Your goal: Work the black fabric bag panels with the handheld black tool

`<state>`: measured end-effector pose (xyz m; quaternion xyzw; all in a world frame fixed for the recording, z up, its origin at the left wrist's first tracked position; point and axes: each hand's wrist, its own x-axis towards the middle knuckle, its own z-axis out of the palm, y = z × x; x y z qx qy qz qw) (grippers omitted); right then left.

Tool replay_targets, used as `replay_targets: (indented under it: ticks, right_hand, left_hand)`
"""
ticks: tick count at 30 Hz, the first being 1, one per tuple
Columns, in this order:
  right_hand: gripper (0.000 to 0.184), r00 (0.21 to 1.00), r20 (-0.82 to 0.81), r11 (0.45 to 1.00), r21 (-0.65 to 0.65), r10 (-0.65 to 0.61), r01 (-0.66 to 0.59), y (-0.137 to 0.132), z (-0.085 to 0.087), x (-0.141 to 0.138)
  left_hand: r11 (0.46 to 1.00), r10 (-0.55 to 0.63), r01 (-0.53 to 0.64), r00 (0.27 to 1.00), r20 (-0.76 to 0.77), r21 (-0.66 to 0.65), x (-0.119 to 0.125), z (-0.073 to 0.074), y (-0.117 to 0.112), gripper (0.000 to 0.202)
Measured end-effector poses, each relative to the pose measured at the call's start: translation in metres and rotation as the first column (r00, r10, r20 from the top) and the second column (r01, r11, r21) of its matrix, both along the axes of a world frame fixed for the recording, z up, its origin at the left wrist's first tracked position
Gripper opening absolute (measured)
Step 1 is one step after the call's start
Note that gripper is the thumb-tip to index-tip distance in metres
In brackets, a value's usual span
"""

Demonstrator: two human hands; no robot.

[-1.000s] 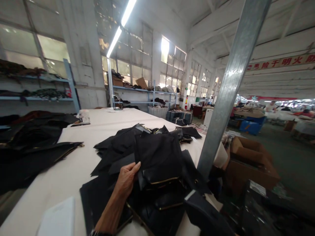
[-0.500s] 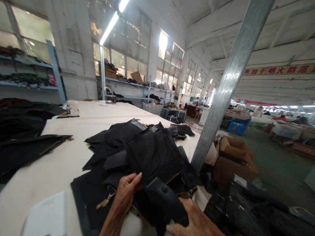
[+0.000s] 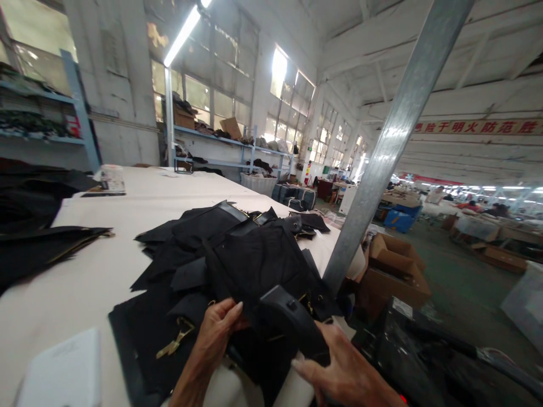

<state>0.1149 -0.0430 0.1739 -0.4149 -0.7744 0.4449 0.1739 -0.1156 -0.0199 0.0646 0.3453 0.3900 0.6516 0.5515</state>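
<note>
My left hand (image 3: 218,328) pinches the near edge of a black fabric piece (image 3: 258,263), thumb on top. This piece lies over a heap of similar black pieces (image 3: 186,226) with gold zippers and metal fittings. My right hand (image 3: 339,362) is closed around a black curved object (image 3: 291,316) with a small raised rectangular detail near its end; its exact kind is unclear. It lies across the near part of the black fabric. Left of my left hand, a gold clasp (image 3: 173,345) rests on black material.
A white rectangular object (image 3: 61,370) sits at the table's (image 3: 34,316) near left. More black pieces (image 3: 46,243) are stacked at far left. A slanted metal post (image 3: 382,152) rises at the table's right edge, beside cardboard boxes (image 3: 392,282) and black plastic (image 3: 407,339).
The view has turned slightly right. My right hand and the black curved object have shifted a little up and right relative to the fabric. My left hand keeps its pinch.
</note>
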Motion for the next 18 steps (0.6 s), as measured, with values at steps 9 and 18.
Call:
replay_targets:
  ticks: [9, 18]
  right_hand:
    - [0.012, 0.999, 0.033, 0.999, 0.027, 0.018, -0.019, -0.003, -0.015, -0.008]
    - [0.013, 0.996, -0.082, 0.999, -0.045, -0.028, 0.024, 0.013, -0.007, -0.008]
  left_hand:
    - [0.999, 0.031, -0.029, 0.991, -0.129, 0.02, -0.003, -0.004, -0.001, 0.024]
    - [1.0, 0.008, -0.007, 0.991, -0.132, 0.012, 0.003, -0.004, -0.002, 0.027]
